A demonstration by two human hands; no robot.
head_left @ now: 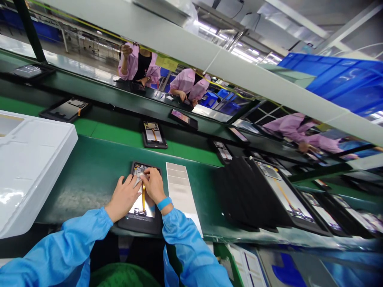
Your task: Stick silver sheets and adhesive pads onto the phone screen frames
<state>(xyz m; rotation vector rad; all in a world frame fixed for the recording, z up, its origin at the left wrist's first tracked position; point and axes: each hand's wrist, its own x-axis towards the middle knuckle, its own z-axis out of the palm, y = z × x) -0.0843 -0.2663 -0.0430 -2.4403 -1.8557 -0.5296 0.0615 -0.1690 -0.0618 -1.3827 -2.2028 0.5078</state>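
Opened phone [149, 208]: lies in a black tray [140, 226] on the green bench [89, 175], directly before the wearer; taken as the clock's centre below.
Long axis: runs from 6 to 12 o'clock, leaning slightly toward 1; the main-board end points to 12, the small connector board to 6.
Orange ribbon cable [143, 199]: follows that axis between the two boards.
Left hand [124, 198]: at 9 o'clock, palm down, fingers extended and slightly parted over the phone's left side and upper board.
Right hand [154, 186]: at 1 o'clock, fingers bent, tips drawn together at the upper board; whether they grip a small part cannot be told.
Printed sheet [182, 187]: just beside the tray at 3 o'clock.
White plastic tray [38, 159]: between 9 and 10 o'clock.
Overlapping black trays [239, 195]: farther out at 3 o'clock.
Tray-borne phone [153, 134]: on the bright green strip [119, 137] at 12 o'clock.
Co-workers in pink [154, 65]: beyond, from 12 to 3 o'clock.
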